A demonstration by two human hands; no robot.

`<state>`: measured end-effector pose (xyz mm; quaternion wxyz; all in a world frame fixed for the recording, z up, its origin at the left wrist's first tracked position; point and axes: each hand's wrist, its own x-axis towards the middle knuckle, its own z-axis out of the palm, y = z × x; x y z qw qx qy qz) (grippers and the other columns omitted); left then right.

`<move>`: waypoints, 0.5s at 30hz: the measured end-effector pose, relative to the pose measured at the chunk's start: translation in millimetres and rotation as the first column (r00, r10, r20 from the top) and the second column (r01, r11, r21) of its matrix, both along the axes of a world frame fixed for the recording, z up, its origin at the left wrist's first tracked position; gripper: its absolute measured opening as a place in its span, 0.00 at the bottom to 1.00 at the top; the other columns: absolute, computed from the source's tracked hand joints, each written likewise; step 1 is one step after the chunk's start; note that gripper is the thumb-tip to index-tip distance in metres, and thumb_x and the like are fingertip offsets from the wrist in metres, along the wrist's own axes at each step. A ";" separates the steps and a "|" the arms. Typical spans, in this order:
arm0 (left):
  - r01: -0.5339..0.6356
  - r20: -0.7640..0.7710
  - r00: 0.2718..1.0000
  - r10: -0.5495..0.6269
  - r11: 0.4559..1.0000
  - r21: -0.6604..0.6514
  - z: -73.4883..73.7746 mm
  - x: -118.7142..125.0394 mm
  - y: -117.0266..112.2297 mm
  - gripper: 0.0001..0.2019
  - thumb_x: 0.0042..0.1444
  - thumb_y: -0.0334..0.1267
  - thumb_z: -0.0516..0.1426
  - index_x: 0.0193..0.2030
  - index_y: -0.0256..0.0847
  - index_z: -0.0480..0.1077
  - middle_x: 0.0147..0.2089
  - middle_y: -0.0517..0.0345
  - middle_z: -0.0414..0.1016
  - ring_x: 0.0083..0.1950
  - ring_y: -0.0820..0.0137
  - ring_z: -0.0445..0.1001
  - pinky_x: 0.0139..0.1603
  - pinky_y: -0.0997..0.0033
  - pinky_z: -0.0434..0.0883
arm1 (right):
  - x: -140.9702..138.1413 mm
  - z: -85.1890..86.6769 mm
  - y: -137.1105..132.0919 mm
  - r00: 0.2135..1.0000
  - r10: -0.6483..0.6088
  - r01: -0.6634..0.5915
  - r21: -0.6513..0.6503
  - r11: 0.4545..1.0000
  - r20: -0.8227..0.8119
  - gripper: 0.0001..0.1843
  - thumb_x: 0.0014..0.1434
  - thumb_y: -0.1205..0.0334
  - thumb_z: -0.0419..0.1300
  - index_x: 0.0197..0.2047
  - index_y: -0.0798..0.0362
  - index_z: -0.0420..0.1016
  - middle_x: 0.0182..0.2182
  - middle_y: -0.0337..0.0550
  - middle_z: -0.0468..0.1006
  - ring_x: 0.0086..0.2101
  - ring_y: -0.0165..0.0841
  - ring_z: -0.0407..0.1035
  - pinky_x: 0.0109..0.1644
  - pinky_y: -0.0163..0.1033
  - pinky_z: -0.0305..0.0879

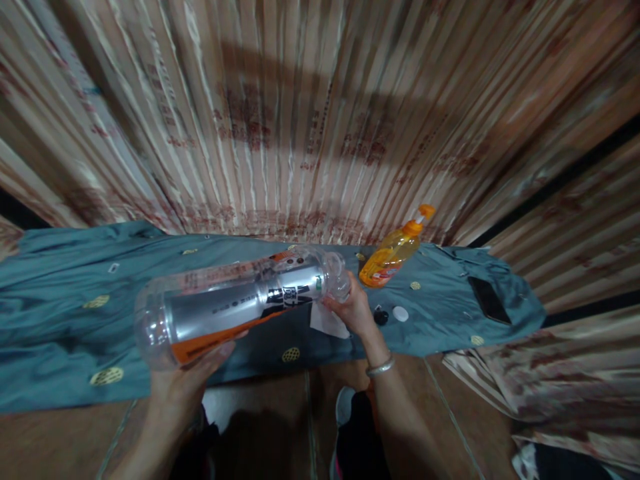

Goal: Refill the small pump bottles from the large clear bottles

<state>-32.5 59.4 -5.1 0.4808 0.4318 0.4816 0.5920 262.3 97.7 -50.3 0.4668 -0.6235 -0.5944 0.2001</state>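
Observation:
A large clear plastic bottle with a silver and orange label lies almost level across my view, its neck to the right. My left hand is wrapped around the underside near the base. At the neck end, my right hand grips the bottle, a bangle on its wrist. Just below the neck, a white paper or tissue lies on the cloth. Right of my right hand are a small black cap-like piece and a white round disc.
A pump bottle of orange liquid leans toward the upper right on the teal cloth. Farther right lies a dark phone. Pleated printed sheeting rises behind. Tiled floor and my feet show below.

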 end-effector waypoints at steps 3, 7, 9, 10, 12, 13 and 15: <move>0.016 0.011 1.000 -0.016 1.000 0.005 2.2 0.3 0.3 0.24 0.34 0.39 0.72 0.43 0.42 0.78 0.34 0.51 0.86 0.34 0.54 0.84 0.35 0.63 0.83 | -1.0 1.1 0.0 1.000 -0.003 0.003 0.000 1.000 -0.008 0.32 0.48 0.53 0.70 0.55 0.48 0.67 0.45 0.44 0.81 0.43 0.41 0.77 0.46 0.44 0.73; 0.014 -0.007 1.000 -0.014 1.000 -0.023 5.6 1.6 -0.3 0.19 0.34 0.39 0.72 0.37 0.40 0.80 0.33 0.50 0.85 0.34 0.54 0.84 0.38 0.61 0.83 | -1.7 2.2 0.3 1.000 0.000 0.000 0.005 1.000 -0.012 0.31 0.48 0.54 0.69 0.55 0.49 0.67 0.45 0.44 0.81 0.43 0.41 0.76 0.47 0.45 0.73; 0.029 -0.017 0.999 -0.030 0.998 -0.048 5.5 1.6 0.0 0.16 0.35 0.39 0.72 0.34 0.41 0.80 0.34 0.49 0.85 0.36 0.54 0.85 0.43 0.58 0.81 | -1.9 1.5 0.6 1.000 -0.003 0.003 0.007 1.000 -0.009 0.30 0.49 0.55 0.69 0.54 0.48 0.67 0.45 0.44 0.81 0.43 0.41 0.76 0.47 0.45 0.73; 0.024 -0.019 0.999 -0.025 0.998 -0.049 5.0 1.4 0.3 0.16 0.34 0.40 0.72 0.34 0.41 0.80 0.34 0.49 0.85 0.37 0.54 0.85 0.45 0.57 0.81 | -1.9 1.0 0.7 1.000 -0.006 0.006 0.008 1.000 -0.011 0.30 0.49 0.55 0.69 0.54 0.48 0.67 0.45 0.43 0.81 0.42 0.41 0.76 0.47 0.45 0.73; 0.000 -0.034 0.999 -0.001 1.000 -0.027 3.2 0.8 1.5 0.18 0.33 0.41 0.72 0.34 0.40 0.81 0.33 0.48 0.85 0.36 0.53 0.84 0.44 0.57 0.81 | -2.1 0.0 0.8 1.000 -0.014 0.014 0.008 1.000 -0.014 0.30 0.48 0.55 0.69 0.54 0.47 0.68 0.45 0.42 0.81 0.41 0.40 0.77 0.46 0.44 0.73; -0.002 -0.043 0.999 0.001 1.000 -0.023 2.0 0.4 2.0 0.18 0.33 0.41 0.72 0.35 0.39 0.81 0.33 0.48 0.85 0.36 0.52 0.84 0.43 0.58 0.81 | -2.3 -0.4 0.8 1.000 -0.019 0.019 0.007 1.000 -0.014 0.30 0.48 0.55 0.69 0.54 0.47 0.68 0.44 0.42 0.81 0.41 0.40 0.77 0.46 0.44 0.73; -0.001 -0.052 0.999 -0.001 1.000 -0.030 -0.5 -0.3 2.8 0.18 0.33 0.43 0.71 0.34 0.39 0.82 0.33 0.47 0.85 0.36 0.52 0.84 0.42 0.58 0.81 | -2.6 -0.7 0.6 1.000 -0.025 0.025 0.009 1.000 -0.012 0.29 0.48 0.55 0.69 0.53 0.47 0.68 0.44 0.41 0.81 0.41 0.40 0.77 0.45 0.44 0.73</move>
